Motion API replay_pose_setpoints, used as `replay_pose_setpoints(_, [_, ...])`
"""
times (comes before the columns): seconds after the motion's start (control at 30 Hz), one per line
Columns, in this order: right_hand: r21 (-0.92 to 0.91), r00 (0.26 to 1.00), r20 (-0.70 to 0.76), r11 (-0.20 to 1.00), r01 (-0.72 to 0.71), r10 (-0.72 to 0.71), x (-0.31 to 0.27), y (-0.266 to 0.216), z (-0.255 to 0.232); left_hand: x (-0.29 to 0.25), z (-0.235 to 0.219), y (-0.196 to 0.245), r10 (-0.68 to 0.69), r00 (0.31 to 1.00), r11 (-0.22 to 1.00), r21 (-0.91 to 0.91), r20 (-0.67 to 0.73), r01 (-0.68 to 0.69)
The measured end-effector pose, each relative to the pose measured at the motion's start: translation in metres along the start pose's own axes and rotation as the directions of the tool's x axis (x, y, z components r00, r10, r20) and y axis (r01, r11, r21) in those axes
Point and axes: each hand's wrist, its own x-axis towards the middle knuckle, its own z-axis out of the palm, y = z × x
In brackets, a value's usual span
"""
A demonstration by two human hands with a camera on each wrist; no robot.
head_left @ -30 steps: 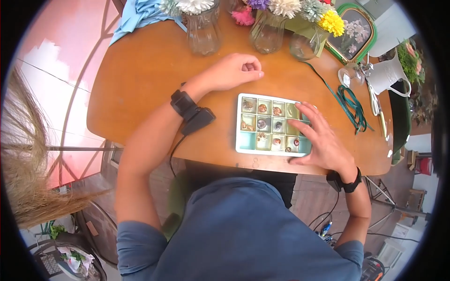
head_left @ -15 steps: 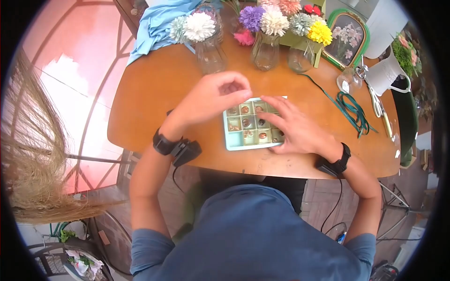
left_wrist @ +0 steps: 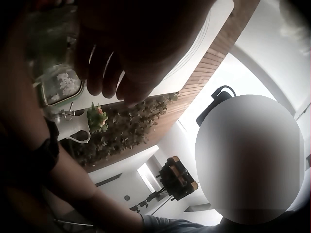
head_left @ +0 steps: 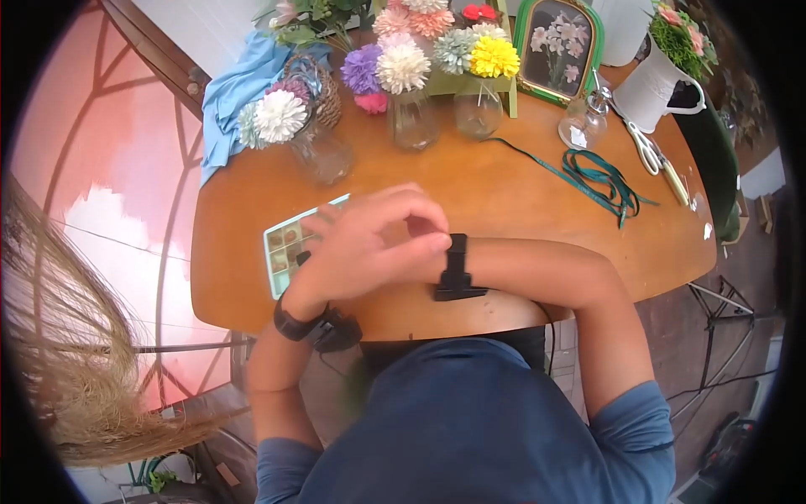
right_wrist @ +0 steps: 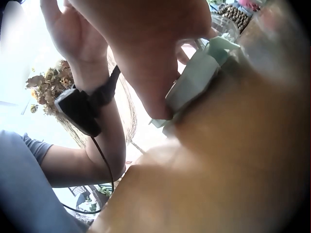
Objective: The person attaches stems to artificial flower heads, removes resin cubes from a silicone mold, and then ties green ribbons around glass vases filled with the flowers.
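Observation:
A pale mint compartment tray (head_left: 270, 260) with small brownish pieces lies at the table's left part, partly covered by the hands. My left hand (head_left: 378, 244) hovers above my right forearm, fingers loosely curled and holding nothing; in the left wrist view the left hand's fingers (left_wrist: 102, 80) hang down. Only the fingertips of my right hand (head_left: 321, 221) show past the left hand, over the tray. In the right wrist view the right hand (right_wrist: 146, 53) grips the side of the tray (right_wrist: 194, 82), thumb near the table, other fingers mostly hidden.
Glass vases (head_left: 413, 126) with artificial flowers stand along the back, beside blue cloth (head_left: 222, 122) and a green-framed picture (head_left: 558, 50). Green ribbon (head_left: 600, 181), scissors (head_left: 645, 151), a glass bottle (head_left: 583, 126) and a white pitcher (head_left: 651, 88) are at the right.
The tray has moved left across the table with my right hand, and the right forearm now reaches under the left hand. The head view has shifted, showing more of the table's back.

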Motion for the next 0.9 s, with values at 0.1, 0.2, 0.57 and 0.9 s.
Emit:
replay_pose_setpoints(0.1, [-0.198,0.997,0.074,0.980,0.003,0.011,0.004,0.002,-0.002,0.015,0.005,-0.005,-0.026,1.000,0.998,-0.057,-0.013,0.025])
replay_pose_setpoints(0.2, [-0.318,0.998,0.064,0.948,0.030,-0.010,-0.005,-0.004,-0.016,0.024,0.005,-0.016,-0.036,0.996,0.998,-0.055,-0.080,0.031])
replay_pose_setpoints(0.57, [-0.600,0.736,-0.605,0.434,-0.672,0.302,-0.158,-0.025,-0.163,0.070,0.021,-0.065,-0.155,0.957,0.985,-0.111,-0.243,0.132])
replay_pose_setpoints(0.9, [-0.392,0.697,-0.639,0.642,-0.659,0.324,-0.174,0.016,-0.186,0.137,0.061,-0.130,-0.007,0.846,0.952,0.255,-0.532,0.169])
